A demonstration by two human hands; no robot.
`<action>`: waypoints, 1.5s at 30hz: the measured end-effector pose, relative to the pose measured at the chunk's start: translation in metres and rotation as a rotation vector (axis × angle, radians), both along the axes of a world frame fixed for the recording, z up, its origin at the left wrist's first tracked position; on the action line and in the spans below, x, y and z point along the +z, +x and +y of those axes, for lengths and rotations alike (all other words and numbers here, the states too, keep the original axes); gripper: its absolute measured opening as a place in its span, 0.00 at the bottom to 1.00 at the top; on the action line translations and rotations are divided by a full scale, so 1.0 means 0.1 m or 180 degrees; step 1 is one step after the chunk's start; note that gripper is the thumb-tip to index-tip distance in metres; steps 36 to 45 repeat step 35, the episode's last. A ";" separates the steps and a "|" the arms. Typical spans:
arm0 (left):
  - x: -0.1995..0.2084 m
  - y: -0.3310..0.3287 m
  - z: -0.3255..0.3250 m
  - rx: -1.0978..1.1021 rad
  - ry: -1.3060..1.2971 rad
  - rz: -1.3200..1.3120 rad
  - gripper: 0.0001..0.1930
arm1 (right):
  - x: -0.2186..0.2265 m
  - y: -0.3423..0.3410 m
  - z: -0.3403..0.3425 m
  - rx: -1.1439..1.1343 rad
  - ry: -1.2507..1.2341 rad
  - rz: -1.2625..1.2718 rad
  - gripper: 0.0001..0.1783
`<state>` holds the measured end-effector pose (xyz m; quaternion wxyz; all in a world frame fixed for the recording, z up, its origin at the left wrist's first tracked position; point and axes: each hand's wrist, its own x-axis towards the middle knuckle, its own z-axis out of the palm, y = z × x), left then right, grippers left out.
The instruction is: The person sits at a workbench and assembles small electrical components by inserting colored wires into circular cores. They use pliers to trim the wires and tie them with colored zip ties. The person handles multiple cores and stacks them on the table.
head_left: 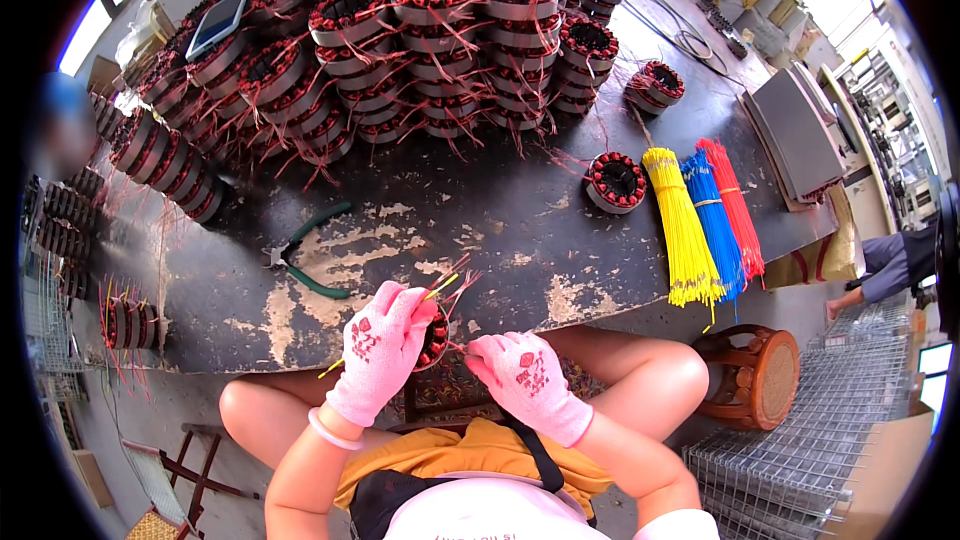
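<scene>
My left hand [378, 350], in a pink glove, is closed round the side of a motor stator [434, 342] with red windings, held at the table's front edge above my lap. A yellow wire [441, 287] and thin copper-red leads stick up past its fingers. My right hand [522, 372], gloved alike, is pinched at the stator's right side, where a thin reddish lead wire [456, 347] runs to its fingertips. The fingertips partly hide that wire's end. Beyond the left hand, green-handled pliers [300, 252] lie spread on the dark table.
Stacked stators [430, 50] fill the table's far side, a phone [218, 20] on top. A single stator [615, 182] stands right, beside yellow [680, 230], blue [713, 220] and red wire bundles [733, 205]. A wooden stool [750, 377] and wire mesh [800, 420] are at right. Another person's leg [880, 270] shows far right.
</scene>
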<state>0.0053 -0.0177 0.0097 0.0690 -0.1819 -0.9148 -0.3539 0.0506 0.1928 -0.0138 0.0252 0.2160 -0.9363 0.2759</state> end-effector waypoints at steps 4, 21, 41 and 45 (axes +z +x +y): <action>0.03 -0.02 -0.07 -0.0091 0.0110 -0.0082 0.12 | 0.06 -0.10 0.06 -0.0258 -0.1258 -0.1558 0.11; -0.06 -0.05 0.12 -0.0058 0.0346 0.0219 0.14 | 0.14 -0.34 -0.03 -0.0803 -0.2321 -0.2105 0.08; 0.10 -0.08 0.08 -0.0546 -0.0058 0.0002 0.12 | 0.24 -0.43 0.11 -0.0165 -0.1470 -0.0968 0.13; 0.10 -0.08 0.08 -0.0546 -0.0058 0.0002 0.12 | 0.24 -0.43 0.11 -0.0165 -0.1470 -0.0968 0.13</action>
